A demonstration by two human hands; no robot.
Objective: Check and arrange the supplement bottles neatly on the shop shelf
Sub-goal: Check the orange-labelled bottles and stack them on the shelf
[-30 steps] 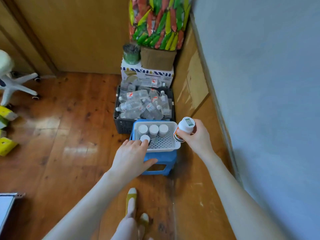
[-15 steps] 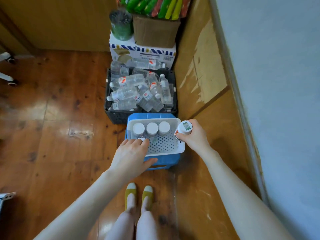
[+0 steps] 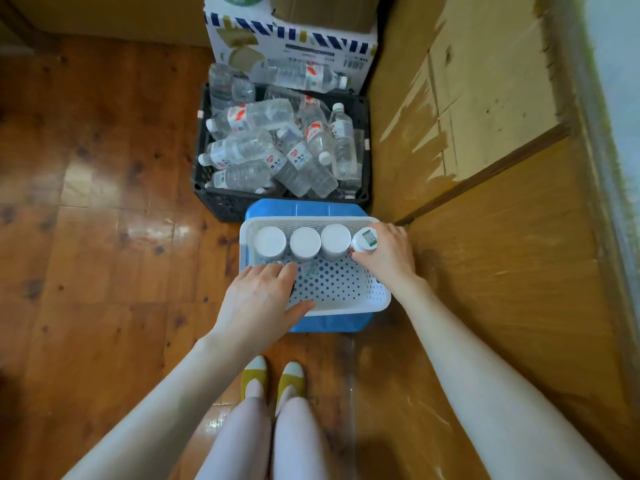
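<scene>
In the white basket [image 3: 377, 301], right hand [image 3: 389, 256] clamped round the supplement bottle [image 3: 364, 239] — lowered from the rim into line beside three white-capped bottles [image 3: 304, 242], left hand [image 3: 258, 299] unmoved at the near corner, fingers together, relaxed.

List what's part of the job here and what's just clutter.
Job: white basket; three white-capped bottles in its far row; sticker-capped bottle gripped by right hand; left hand over the basket's near-left corner.
Clutter: blue stool under the basket; black crate of water bottles; striped carton.
</scene>
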